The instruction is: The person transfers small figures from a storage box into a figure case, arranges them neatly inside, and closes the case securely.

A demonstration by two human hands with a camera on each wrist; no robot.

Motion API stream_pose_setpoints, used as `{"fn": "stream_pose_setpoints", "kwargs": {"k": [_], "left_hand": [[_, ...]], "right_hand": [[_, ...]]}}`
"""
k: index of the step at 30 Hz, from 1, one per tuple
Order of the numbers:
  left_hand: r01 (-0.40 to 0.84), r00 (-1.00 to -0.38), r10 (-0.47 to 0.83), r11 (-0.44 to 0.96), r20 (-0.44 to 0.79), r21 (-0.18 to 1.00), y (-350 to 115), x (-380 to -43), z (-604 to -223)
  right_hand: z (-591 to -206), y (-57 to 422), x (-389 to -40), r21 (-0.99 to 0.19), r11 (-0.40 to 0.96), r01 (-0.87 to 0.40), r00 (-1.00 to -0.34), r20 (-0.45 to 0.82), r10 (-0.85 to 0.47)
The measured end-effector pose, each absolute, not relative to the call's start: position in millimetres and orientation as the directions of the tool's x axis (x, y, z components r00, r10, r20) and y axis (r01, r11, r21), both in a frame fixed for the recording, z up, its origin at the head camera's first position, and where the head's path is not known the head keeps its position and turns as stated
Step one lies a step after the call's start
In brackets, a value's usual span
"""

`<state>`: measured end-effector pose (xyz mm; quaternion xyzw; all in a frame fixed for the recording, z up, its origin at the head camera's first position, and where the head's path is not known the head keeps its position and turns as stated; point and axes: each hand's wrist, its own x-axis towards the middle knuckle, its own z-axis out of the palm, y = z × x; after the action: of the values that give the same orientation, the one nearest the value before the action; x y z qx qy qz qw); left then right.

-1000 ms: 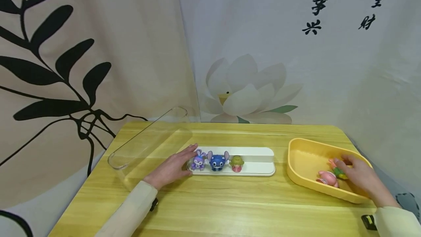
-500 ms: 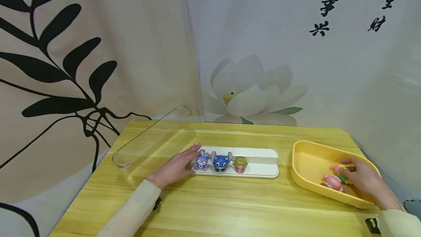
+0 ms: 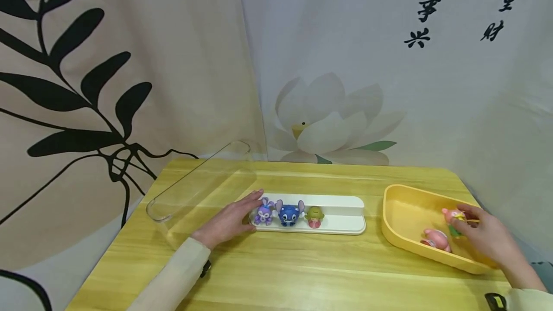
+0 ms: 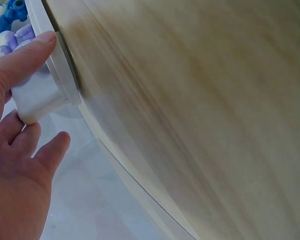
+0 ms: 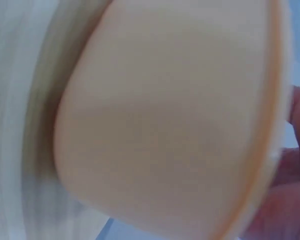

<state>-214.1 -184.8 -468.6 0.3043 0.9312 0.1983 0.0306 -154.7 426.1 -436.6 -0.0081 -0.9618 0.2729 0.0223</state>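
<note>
A white display stand [image 3: 341,222] bears a purple rabbit figurine [image 3: 263,213], a blue big-eared figurine [image 3: 288,214] and a green-headed figurine [image 3: 315,217] in a row. My left hand [image 3: 228,222] grips the stand's left end. In the left wrist view the thumb lies along the stand's front edge and the fingers are at its end. Over the yellow tray [image 3: 403,217], my right hand [image 3: 492,236] pinches a pink figurine with green and yellow parts [image 3: 452,216]. Another pink figurine [image 3: 436,239] lies in the tray. The tray's wall hides most of my right hand in the right wrist view.
A transparent cover [image 3: 196,188] lies slantwise on the wooden table [image 3: 302,268], behind my left forearm. Printed curtains [image 3: 337,52] hang behind the table's back edge. The tray stands near the table's right edge.
My right hand has taken hold of the pink-and-green figurine and raised it slightly, tilting it more upright. My left hand stays on the stand. The head view has shifted a little.
</note>
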Motion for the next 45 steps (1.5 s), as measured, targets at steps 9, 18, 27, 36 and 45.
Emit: {"fn": "stream_pose_setpoints", "kwargs": {"k": [9,18,27,36,45], "left_hand": [[0.538,-0.825,0.562,0.748,0.061,0.39,-185,-212,-470],[0.556,-0.812,0.581,0.734,0.064,0.389,-184,-213,-470],[0.547,-0.822,0.565,0.746,0.074,0.38,-184,-213,-470],[0.549,-0.819,0.568,0.741,0.074,0.385,-184,-212,-471],[0.559,-0.811,0.58,0.732,0.076,0.388,-185,-212,-470]], "right_hand": [[-423,409,-145,-0.626,0.779,0.036,-0.992,0.073,0.105],[-409,381,-137,-0.691,0.72,-0.061,-0.987,0.148,0.059],[-396,344,-134,-0.743,0.648,-0.167,-0.97,0.242,0.026],[-387,309,-133,-0.794,0.568,-0.218,-0.971,0.233,-0.047],[-392,272,-141,-0.802,0.479,-0.357,-0.934,0.322,-0.156]]}}
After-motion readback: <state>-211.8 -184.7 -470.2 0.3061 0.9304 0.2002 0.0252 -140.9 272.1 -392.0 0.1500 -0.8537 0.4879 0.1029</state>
